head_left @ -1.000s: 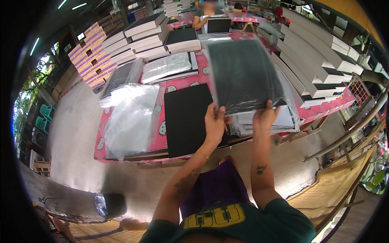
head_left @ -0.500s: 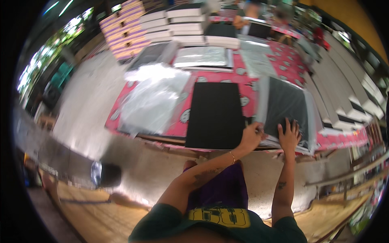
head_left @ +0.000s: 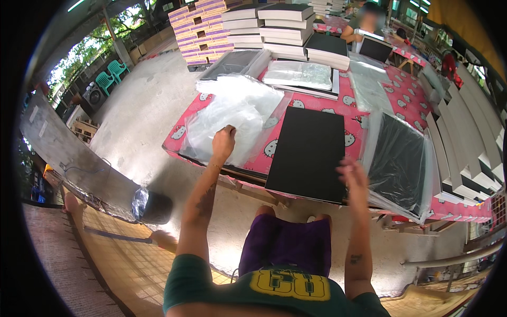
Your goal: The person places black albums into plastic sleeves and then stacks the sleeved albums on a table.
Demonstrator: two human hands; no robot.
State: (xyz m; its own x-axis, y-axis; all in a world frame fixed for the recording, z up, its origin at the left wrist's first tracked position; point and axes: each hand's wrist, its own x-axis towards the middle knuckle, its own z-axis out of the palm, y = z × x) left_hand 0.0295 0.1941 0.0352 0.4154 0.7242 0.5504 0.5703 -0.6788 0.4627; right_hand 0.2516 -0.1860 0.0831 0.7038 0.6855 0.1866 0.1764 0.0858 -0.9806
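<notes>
Clear plastic bags are lying in a loose, shiny heap under and just beyond the left hand. Looking feather-light, limp and slippery; layers probably clinging together and creasing easily. Best hold, I'm judging: one open edge, pinched between thumb and finger. The left hand is curling its fingers in over the heap; whether they are pinching any film I can't tell.

A black panel is lying flat between the two hands. Looking stiff and matte, its corners likely denting if knocked; thickness not showing from here. Probably taking two hands, one at each long side. The right hand, blurred, is hovering at or just over its right edge, fingers loose, apparently gripping nothing.

Just right of the right hand, a bagged black piece is lying flat, its film wrinkling over the front; likely sliding easily, stiff inside, steadiest with support underneath.

A pink cartoon-print tablecloth is covering the table beneath all this. Thick books are standing in piles beyond the left hand; more books are leaning past the bagged piece. Farther off, cartons are rising behind the piles, a co-worker is holding a dark board, and green chairs are standing on the concrete floor, far left of the left hand.
</notes>
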